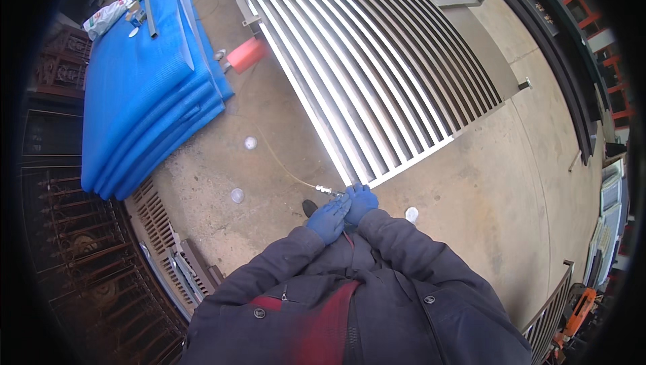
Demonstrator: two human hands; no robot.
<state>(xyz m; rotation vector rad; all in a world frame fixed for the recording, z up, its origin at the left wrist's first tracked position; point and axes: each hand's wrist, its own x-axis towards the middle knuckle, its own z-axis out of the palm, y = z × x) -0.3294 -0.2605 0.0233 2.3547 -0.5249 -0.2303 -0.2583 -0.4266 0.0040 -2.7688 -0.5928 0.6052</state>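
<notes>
A large slatted metal panel [377, 82], bright and pale, stretches away from me, its near corner reaching my hands. In blue gloves, my two hands meet in front of my body. My left hand [326, 222] is closed beside a silver hose fitting [324, 190]; what lies within its fingers is hidden. A thin yellowish hose [279, 163] curves over the floor to that fitting. My right hand [362, 203] is bent closed right at the panel's near corner, touching or nearly touching it. Whatever its fingers grip is covered by the glove.
Thick blue sheets [145, 96] are stacked at left, with a white bag [108, 18] on top. A red-orange block [246, 54] stands between stack and panel. Dark ornate metalwork [81, 250] lines the left side. Several whitish round pieces, including one disc [412, 214], lie on the concrete.
</notes>
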